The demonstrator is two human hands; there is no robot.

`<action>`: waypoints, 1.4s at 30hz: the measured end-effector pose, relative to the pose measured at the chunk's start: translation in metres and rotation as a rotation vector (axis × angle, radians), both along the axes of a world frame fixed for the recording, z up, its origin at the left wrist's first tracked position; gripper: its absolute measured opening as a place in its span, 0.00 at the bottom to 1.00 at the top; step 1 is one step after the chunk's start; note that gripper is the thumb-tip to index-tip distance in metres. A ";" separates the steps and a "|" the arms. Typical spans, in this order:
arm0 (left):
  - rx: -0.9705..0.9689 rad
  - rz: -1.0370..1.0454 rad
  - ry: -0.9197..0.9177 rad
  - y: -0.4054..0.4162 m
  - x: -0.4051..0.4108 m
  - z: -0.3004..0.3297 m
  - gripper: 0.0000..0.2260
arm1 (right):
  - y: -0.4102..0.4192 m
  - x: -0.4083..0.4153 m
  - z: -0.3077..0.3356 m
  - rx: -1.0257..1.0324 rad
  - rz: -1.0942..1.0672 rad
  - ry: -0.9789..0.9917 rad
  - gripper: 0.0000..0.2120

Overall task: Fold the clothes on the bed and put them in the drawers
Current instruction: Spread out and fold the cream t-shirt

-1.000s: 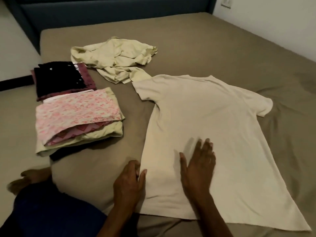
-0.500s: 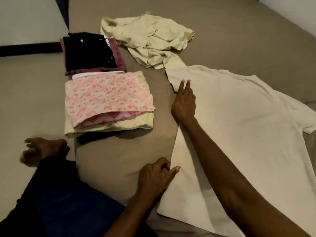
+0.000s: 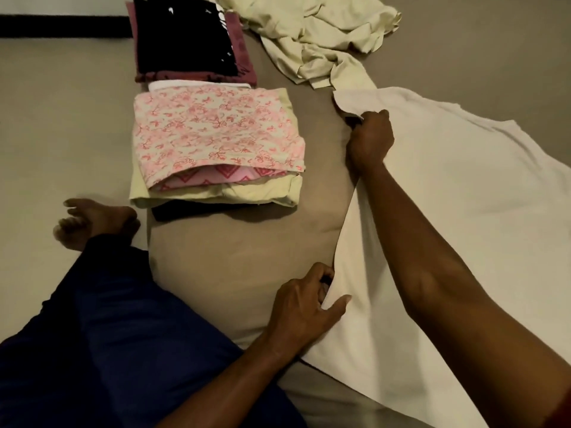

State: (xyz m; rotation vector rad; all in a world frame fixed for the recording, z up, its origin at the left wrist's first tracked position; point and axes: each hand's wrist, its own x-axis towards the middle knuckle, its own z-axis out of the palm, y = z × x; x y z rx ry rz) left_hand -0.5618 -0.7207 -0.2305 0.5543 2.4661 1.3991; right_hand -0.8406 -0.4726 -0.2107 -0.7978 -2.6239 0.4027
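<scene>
A cream T-shirt [image 3: 463, 196] lies spread flat on the brown bed [image 3: 241, 251]. My right hand [image 3: 369, 140] grips the shirt's left sleeve near the shoulder, fingers curled into the cloth. My left hand [image 3: 306, 307] pinches the shirt's left side edge near the hem, thumb on top. A crumpled pale yellow garment [image 3: 321, 35] lies unfolded beyond the shirt. To the left sit two folded stacks: a pink floral pile [image 3: 213, 140] and a black and maroon pile [image 3: 188, 41].
My leg in dark blue trousers [image 3: 102, 341] and bare foot [image 3: 95, 220] rest at the bed's left corner. Beige floor [image 3: 52, 125] lies left of the bed, with a dark skirting strip [image 3: 61, 26] at the wall.
My right hand went from lying flat on the shirt's middle to the left sleeve and now grips it. My left hand closed on the side edge. The view dipped and shifted left.
</scene>
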 end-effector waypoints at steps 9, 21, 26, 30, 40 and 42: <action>0.185 -0.074 -0.028 0.051 0.031 0.044 0.18 | 0.103 0.037 0.057 -0.766 -0.114 0.515 0.20; -0.192 -0.342 -0.058 0.160 0.115 0.052 0.29 | 0.215 0.173 0.040 -1.114 -0.312 0.405 0.07; -0.077 -0.246 -0.026 0.134 0.103 0.051 0.16 | 0.207 0.173 0.042 -1.047 -0.326 0.438 0.10; -0.165 -0.092 0.087 0.113 0.072 0.046 0.11 | 0.201 0.180 0.044 -0.866 -0.394 0.326 0.08; -0.432 -0.126 -0.149 0.094 0.053 0.039 0.28 | 0.050 0.332 0.019 -0.322 -0.280 0.115 0.21; -0.398 -0.122 -0.210 0.087 0.062 0.034 0.29 | 0.024 0.368 0.022 -0.289 -0.267 0.034 0.21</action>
